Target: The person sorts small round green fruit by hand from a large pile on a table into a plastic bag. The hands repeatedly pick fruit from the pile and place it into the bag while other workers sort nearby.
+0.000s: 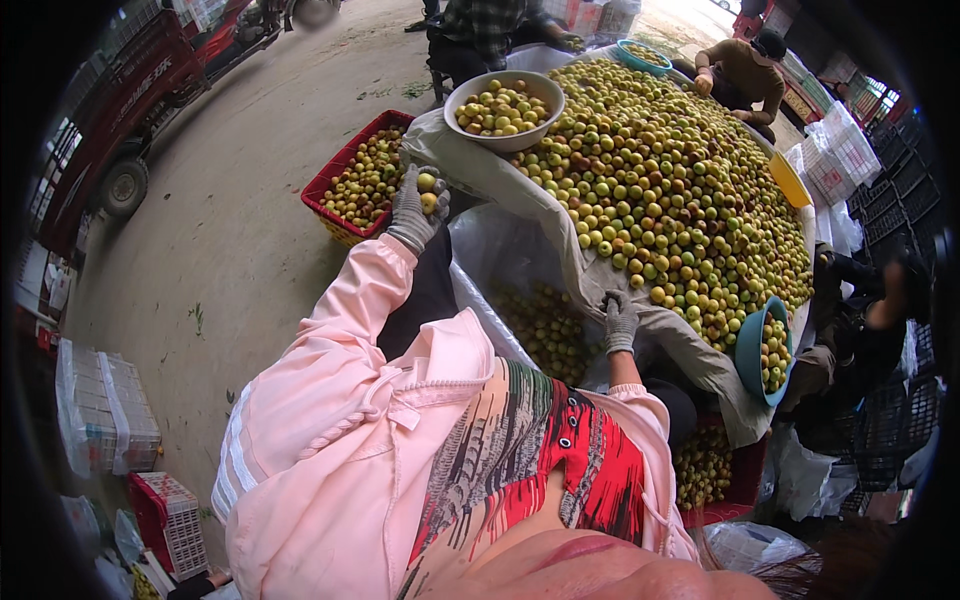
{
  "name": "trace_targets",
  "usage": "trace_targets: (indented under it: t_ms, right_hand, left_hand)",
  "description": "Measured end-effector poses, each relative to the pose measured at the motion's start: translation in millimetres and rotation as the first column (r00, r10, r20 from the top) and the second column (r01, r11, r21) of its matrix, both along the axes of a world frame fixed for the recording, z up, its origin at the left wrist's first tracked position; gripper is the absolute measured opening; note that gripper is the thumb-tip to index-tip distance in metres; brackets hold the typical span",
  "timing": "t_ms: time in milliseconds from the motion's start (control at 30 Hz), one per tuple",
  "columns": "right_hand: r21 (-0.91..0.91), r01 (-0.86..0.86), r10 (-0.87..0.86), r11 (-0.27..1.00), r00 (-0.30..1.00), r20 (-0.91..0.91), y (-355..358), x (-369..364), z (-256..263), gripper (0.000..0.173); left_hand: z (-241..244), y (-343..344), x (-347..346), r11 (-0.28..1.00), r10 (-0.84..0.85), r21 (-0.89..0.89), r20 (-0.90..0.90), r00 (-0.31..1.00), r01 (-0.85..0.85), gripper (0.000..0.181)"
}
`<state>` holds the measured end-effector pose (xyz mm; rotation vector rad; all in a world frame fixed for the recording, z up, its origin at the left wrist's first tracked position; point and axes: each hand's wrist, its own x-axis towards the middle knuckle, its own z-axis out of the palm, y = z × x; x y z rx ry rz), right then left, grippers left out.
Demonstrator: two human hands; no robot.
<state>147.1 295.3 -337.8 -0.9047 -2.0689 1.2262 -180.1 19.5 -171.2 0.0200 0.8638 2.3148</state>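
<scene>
In my gloved left hand (417, 206) I hold at least two small round yellow-green fruits (427, 183), which look like jujubes. It is beside the inner rim of a red plastic crate (319, 174) filled with the same fruits. My gloved right hand (619, 322) is at the front edge of the grey cloth (525, 186), fingers curled; whether they grip the cloth is unclear. A large heap of green-and-russet fruits (667, 202) lies on that cloth. Below the edge, between my hands, more fruits (544, 330) lie in a container lined with clear plastic film (491, 240).
A cream basin (551, 105) and blue basins (750, 352) (630, 61) of fruit border the heap, with a yellow container (789, 180) at right. Another red crate (724, 514) stands by my right side. Co-workers (739, 75) (480, 37) sit around. A red truck (142, 90) stands left.
</scene>
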Motion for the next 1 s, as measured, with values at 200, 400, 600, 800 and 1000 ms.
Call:
trace_targets:
  t_ms: [200,400,600,800,1000]
  right_hand:
    - [0.04,-0.016,0.016,0.999,1.0,-0.001,-9.0,-6.6,-7.7,0.017]
    - [0.119,-0.101,0.099,0.988,0.995,0.022,-38.8,-11.9,14.7,0.018]
    - [-0.008,-0.083,0.084,0.996,0.996,0.025,-53.0,-13.8,38.1,0.017]
    - [0.204,-0.091,0.092,0.975,0.996,0.006,-47.3,-18.7,39.6,0.017]
    - [0.123,-0.13,0.129,0.984,0.991,0.014,-42.1,-43.1,52.1,0.015]
  left_hand:
    - [-23.5,-94.7,-46.7,0.968,0.248,-0.044,0.015,0.969,-0.247,0.031]
    - [-57.9,-87.5,-23.2,0.991,0.057,0.114,0.146,0.988,-0.074,0.015]
    - [-61.3,-13.0,-4.7,0.996,-0.031,0.092,0.441,0.897,-0.011,0.025]
    - [-64.0,53.5,-16.3,0.995,-0.1,0.023,0.412,0.906,0.099,0.032]
    - [3.9,138.9,-75.0,0.996,-0.065,-0.063,0.03,0.997,0.067,0.042]
